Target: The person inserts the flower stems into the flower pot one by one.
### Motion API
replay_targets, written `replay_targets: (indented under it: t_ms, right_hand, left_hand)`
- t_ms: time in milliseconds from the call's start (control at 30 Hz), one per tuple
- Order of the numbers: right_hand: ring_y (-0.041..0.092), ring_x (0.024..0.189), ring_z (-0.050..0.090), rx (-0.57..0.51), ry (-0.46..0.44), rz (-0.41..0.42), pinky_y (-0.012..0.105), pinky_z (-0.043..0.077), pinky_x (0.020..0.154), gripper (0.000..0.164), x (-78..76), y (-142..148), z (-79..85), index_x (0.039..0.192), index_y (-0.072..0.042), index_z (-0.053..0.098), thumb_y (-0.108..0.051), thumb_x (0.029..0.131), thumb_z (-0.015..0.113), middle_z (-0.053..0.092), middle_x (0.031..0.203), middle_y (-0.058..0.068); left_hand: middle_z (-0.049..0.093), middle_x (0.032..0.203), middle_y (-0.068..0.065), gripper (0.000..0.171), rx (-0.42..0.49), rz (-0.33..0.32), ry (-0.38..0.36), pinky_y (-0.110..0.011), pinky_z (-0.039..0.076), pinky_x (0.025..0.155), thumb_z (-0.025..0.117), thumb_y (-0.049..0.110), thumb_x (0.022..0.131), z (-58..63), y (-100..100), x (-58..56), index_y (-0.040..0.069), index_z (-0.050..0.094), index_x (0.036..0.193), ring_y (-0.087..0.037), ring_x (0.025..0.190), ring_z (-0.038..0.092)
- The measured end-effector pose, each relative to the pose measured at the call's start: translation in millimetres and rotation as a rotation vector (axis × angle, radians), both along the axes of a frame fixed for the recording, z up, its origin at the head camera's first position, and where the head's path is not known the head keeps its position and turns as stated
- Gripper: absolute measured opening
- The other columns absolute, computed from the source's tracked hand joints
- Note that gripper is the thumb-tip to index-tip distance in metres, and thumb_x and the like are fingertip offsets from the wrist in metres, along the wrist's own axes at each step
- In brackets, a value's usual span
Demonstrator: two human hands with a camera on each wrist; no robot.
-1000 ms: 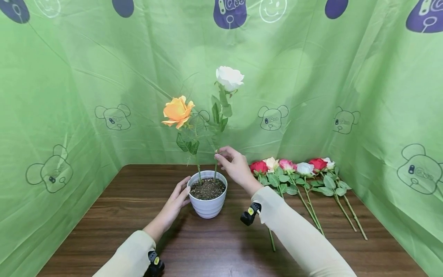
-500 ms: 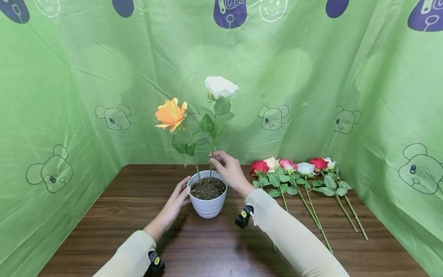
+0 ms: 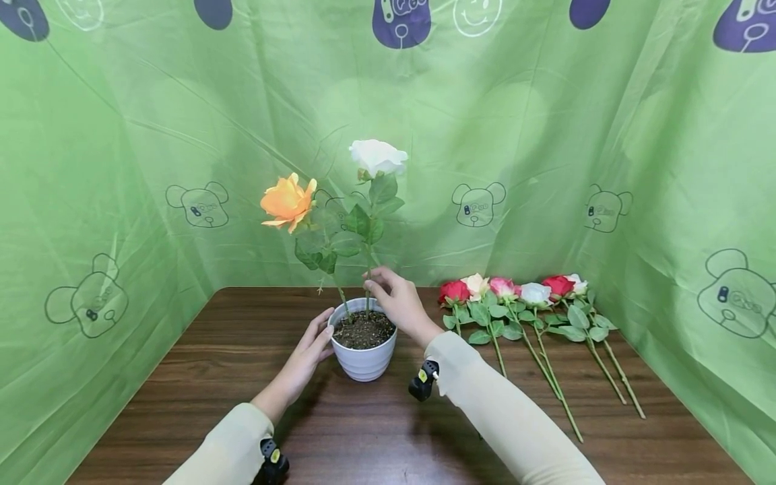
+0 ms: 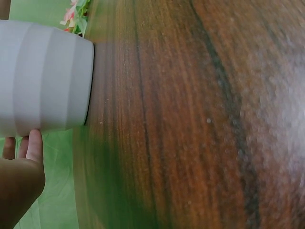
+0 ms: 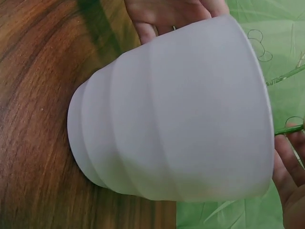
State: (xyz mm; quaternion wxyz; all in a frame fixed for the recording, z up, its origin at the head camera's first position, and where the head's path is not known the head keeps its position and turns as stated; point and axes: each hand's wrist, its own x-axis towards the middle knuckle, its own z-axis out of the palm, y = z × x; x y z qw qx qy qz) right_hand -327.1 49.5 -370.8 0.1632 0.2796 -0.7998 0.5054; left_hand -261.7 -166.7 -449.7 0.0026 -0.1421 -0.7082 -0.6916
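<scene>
A white ribbed flowerpot [image 3: 362, 360] filled with dark soil [image 3: 364, 330] stands upright on the table. My left hand [image 3: 306, 347] rests against its left side, fingers fairly straight; in the left wrist view the fingertips [image 4: 35, 143] touch the wall. My right hand [image 3: 397, 300] pinches the stem of a white rose [image 3: 378, 157] between thumb and fingers, just above the rim. That stem runs down into the soil. To its left, an orange rose [image 3: 287, 203] also stands in the soil, leaning left, with nobody holding it. The right wrist view shows the green stem [image 5: 288, 129] at my fingers.
Several cut roses lie in a row at the right of the brown wooden table [image 3: 200, 391], among them a red rose [image 3: 453, 292], a pink rose [image 3: 503, 288] and a white rose [image 3: 535, 294]. A green patterned curtain [image 3: 242, 121] surrounds the table's back and sides.
The white rose has shifted left and downward with my right hand, its stem moving closer to the orange one. The orange rose's head leans further left. My left hand and the pot stay put.
</scene>
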Motion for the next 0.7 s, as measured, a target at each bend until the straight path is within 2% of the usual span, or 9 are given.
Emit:
replay_targets:
  t_ms: [133,200,333,467,700]
  right_hand:
    - [0.021,0.085,0.07,0.004,-0.009,0.008,0.028,0.058,0.073,0.015,-2.2,0.5,-4.1,0.114,-0.011,0.069,-0.016,0.101,0.061,0.074,0.099,0.009]
    - [0.02,0.085,0.07,0.025,0.004,0.006,0.028,0.057,0.072,0.015,-3.0,0.6,-6.1,0.114,-0.01,0.068,-0.016,0.102,0.06,0.074,0.1,0.009]
    - [0.014,0.091,0.07,0.094,0.091,-0.018,0.03,0.057,0.079,0.015,-3.9,0.0,-10.4,0.112,-0.009,0.069,-0.015,0.103,0.059,0.075,0.101,0.003]
    - [0.013,0.096,0.07,0.151,0.153,-0.04,0.032,0.056,0.086,0.015,-5.3,-1.4,-16.6,0.11,-0.008,0.07,-0.013,0.103,0.058,0.075,0.1,0.001]
    - [0.01,0.099,0.069,0.177,0.145,-0.081,0.03,0.056,0.087,0.013,-6.2,-3.2,-21.5,0.107,-0.01,0.071,-0.016,0.102,0.06,0.075,0.104,-0.002]
  left_hand:
    - [0.028,0.156,-0.022,0.051,0.003,0.0,0.005,-0.056,0.034,0.113,0.04,0.028,0.11,0.3,-0.1,-0.4,0.012,0.026,0.157,-0.038,0.14,0.033]
    - [0.028,0.156,-0.022,0.051,0.004,-0.001,0.006,-0.056,0.034,0.112,0.039,0.028,0.11,0.3,-0.2,-0.7,0.012,0.025,0.157,-0.038,0.14,0.033]
    - [0.028,0.156,-0.022,0.05,0.008,-0.001,0.004,-0.056,0.033,0.113,0.04,0.027,0.11,0.4,-0.2,-0.9,0.014,0.026,0.156,-0.037,0.141,0.032]
    - [0.027,0.157,-0.022,0.05,0.01,0.002,0.008,-0.056,0.033,0.112,0.04,0.027,0.11,0.2,-0.2,-0.8,0.013,0.026,0.156,-0.037,0.141,0.031]
    - [0.028,0.156,-0.022,0.05,0.005,0.01,0.001,-0.056,0.034,0.112,0.04,0.028,0.11,-0.8,-0.1,-0.1,0.014,0.027,0.156,-0.036,0.14,0.032]
